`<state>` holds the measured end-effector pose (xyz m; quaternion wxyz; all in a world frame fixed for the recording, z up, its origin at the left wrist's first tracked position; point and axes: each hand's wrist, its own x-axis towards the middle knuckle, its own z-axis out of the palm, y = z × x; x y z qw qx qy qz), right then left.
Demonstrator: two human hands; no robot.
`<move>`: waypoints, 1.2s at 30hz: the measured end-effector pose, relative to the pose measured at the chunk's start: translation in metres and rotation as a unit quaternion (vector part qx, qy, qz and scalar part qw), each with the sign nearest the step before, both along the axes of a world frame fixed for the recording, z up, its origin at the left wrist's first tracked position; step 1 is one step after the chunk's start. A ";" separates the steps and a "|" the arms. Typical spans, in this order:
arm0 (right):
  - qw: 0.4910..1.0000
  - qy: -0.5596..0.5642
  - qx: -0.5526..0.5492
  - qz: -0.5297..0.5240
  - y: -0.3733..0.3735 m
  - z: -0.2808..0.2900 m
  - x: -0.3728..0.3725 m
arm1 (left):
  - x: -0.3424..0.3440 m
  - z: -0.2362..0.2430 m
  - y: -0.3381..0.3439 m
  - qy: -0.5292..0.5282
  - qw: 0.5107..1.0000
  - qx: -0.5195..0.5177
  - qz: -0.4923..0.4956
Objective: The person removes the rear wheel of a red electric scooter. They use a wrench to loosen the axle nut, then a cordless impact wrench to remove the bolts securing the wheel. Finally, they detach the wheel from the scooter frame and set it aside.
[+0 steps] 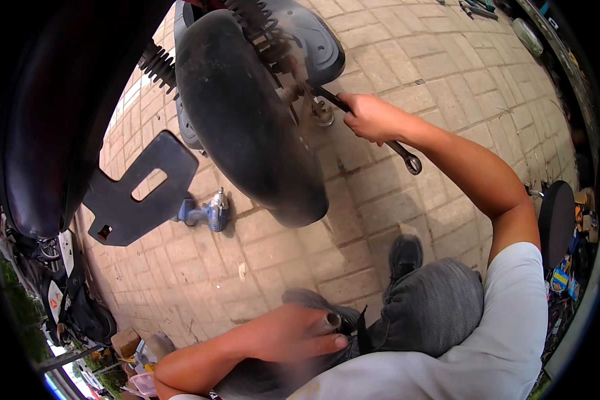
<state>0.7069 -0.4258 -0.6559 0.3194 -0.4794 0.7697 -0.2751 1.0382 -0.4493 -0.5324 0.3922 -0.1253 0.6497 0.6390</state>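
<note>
My right hand (373, 119) is closed around a dark metal wrench (398, 148). Its ring end sticks out past my hand toward me, while the far end reaches the hardware beside the wheel axle (290, 93); whether it sits on a nut I cannot tell. Left of it is a long black fender (243, 113), with a coil-spring shock absorber (257, 17) above. Low over my lap, my left hand (290, 333), blurred, grips a short hollow metal tube (332, 321). Most of that tube is hidden in the fingers.
A blue cordless impact driver (210, 211) lies on the brick paving, beside a flat black panel (140, 190) with a slot. A dark rounded body part (37, 133) hangs at the left. Tools (477, 9) lie far right, and a round black seat (557, 223) stands at the right.
</note>
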 end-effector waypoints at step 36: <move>0.982 0.155 -0.110 -0.007 0.017 -0.043 -0.009 | 0.004 0.003 -0.001 0.010 0.999 0.005 0.036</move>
